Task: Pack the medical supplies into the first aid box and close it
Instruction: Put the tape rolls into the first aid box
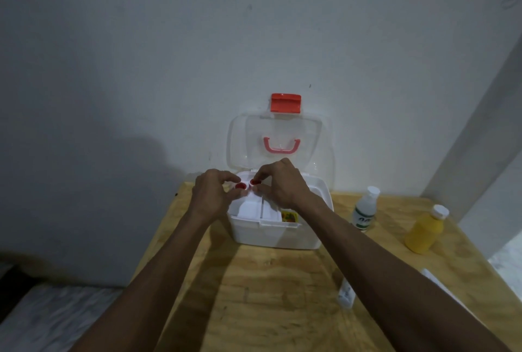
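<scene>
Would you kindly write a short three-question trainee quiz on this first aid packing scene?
1. True or false: the first aid box has its lid open.
2. What does each hand, left hand and right hand, hold?
3. Which stands farther right on the table: A) yellow bottle B) white bottle?

Key: 1 true; 2 a small red-capped item; 3 A.

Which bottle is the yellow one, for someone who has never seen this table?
Start at the open white box on the wooden table. Two bottles stand to its right. The yellow bottle is the farther one, squat and white-capped; the bottle beside it is white with green print.
</scene>
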`<act>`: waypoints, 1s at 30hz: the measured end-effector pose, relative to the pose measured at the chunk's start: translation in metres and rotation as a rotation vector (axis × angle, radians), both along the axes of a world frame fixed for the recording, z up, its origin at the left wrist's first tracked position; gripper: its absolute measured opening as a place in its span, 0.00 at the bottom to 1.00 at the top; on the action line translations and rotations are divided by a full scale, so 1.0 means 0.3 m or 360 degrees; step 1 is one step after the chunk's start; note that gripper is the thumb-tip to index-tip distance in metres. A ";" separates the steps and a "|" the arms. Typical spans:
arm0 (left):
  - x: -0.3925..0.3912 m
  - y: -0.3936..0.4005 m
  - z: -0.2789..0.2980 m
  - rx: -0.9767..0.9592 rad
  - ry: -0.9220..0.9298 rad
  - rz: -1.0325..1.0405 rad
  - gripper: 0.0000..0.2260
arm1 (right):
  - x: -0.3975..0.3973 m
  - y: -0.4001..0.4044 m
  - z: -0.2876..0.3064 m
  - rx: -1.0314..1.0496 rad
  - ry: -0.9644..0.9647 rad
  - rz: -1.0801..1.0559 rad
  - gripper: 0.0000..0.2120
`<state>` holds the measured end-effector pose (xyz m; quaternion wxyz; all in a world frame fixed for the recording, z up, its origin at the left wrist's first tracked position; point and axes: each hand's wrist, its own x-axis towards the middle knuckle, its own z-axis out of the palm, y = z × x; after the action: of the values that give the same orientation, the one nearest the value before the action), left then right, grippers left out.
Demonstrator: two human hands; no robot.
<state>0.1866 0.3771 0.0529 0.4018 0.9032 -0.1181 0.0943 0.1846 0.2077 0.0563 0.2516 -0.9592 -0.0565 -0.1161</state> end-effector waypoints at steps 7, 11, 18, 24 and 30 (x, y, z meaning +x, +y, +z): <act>-0.024 -0.008 0.012 -0.0119 0.0052 0.0022 0.21 | 0.001 0.005 -0.007 0.0040 -0.0017 -0.0051 0.12; -0.025 -0.007 0.015 -0.0107 0.0045 0.0021 0.21 | -0.006 0.005 -0.001 0.0065 0.0002 -0.0045 0.13; -0.048 0.006 0.028 -0.0063 -0.0030 0.0001 0.24 | -0.108 -0.049 0.082 0.0141 -0.0019 -0.0033 0.17; -0.157 -0.021 0.077 -0.0182 -0.0260 0.0063 0.21 | -0.320 -0.168 0.139 0.0225 -0.0099 -0.0106 0.15; -0.363 -0.145 0.074 -0.0392 -0.0358 -0.0033 0.12 | -0.588 -0.356 0.096 0.0357 -0.0204 -0.0426 0.09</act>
<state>0.0778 0.3338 0.0751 0.4946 0.8296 -0.1590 0.2044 0.0081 0.1010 0.0850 0.3353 -0.9147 0.0690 -0.2150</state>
